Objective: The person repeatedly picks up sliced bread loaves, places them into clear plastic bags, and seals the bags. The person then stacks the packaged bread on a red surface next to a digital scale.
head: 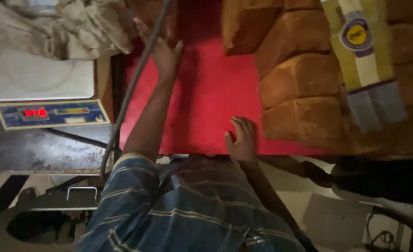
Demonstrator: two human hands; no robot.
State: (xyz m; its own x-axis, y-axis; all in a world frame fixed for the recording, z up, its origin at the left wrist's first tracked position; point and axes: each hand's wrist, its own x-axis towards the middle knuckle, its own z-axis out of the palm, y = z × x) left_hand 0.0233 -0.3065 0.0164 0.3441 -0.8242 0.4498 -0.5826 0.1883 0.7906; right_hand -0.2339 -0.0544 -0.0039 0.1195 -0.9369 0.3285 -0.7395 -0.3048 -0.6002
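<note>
The scene is seen from a single head-worn camera, aimed steeply down and close over the flat red surface (211, 98).

Left hand (162, 49) reaches out flat over the red board (206, 107). Right hand (242, 140) rests open on it, just beside the bread loaves (304, 93).

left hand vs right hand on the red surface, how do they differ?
The left hand is stretched far forward, fingers spread beside a dark cable; the right hand stays near the edge of the red flat surface, close to the brown bread loaves. Both look open, with nothing in their grip.
</note>
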